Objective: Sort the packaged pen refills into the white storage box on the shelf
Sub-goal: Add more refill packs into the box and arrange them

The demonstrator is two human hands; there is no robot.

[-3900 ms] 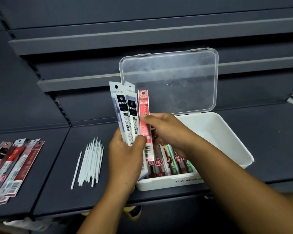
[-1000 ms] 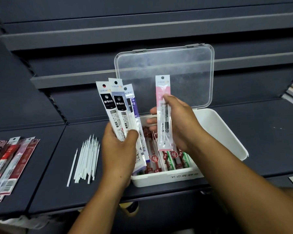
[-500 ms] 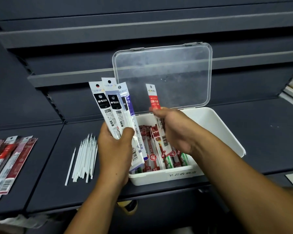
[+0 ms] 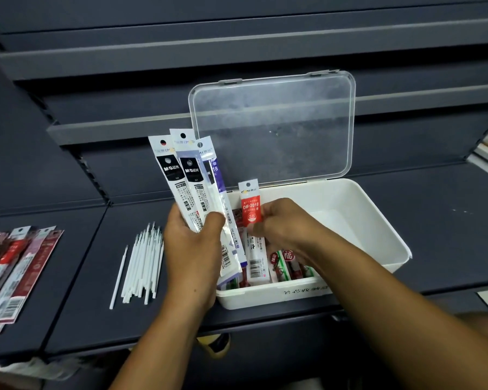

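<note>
- Left hand (image 4: 192, 249) grips a fan of refill packs (image 4: 192, 187), upright, overlapping the white storage box (image 4: 378, 220)'s left end.
- Right hand (image 4: 285, 226) fingers pinch a red-labelled pack (image 4: 250, 209) over packs already inside.
- Loose white refills (image 4: 143, 263) and red packs (image 4: 14, 271) lie on the shelf (image 4: 76, 277), leftward.

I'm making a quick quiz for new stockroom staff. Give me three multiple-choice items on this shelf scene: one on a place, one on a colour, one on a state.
1. Where do the loose white refill tubes lie?
A. inside the box
B. on the shelf, left of the white storage box
C. on the lid

2. What colour is the label on the packet in the right hand?
A. red
B. green
C. yellow

3. How is the clear lid?
A. shut
B. taken off
C. open, standing upright

Answers: 1 B, they rest beside the left hand, outside the box. 2 A, a red panel under a white header. 3 C, it stands up behind the box.
</note>
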